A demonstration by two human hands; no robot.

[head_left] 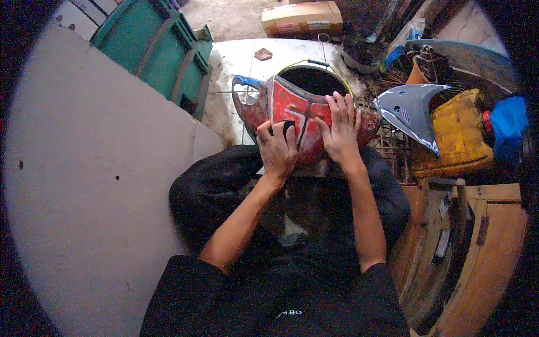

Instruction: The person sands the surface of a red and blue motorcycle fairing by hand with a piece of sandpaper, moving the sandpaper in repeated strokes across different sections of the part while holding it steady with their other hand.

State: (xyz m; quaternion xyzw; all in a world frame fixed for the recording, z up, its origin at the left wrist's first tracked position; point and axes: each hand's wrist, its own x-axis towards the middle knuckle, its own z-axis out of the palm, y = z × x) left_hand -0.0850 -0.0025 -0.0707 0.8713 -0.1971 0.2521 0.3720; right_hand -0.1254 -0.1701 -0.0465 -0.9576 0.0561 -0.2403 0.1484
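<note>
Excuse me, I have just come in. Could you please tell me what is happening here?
A seated person in dark clothes is handling a worn red panel in front of the lap. The left hand has its fingers curled over a small dark piece at the panel's surface, while the right hand lies with fingers spread on its right part. A grey panel leans to the right, near a yellow container.

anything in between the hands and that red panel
At the left hand, a small dark piece seems to sit between the fingers and the red panel. Nothing visible separates the right hand from it; those fingers spread over its surface.
</note>
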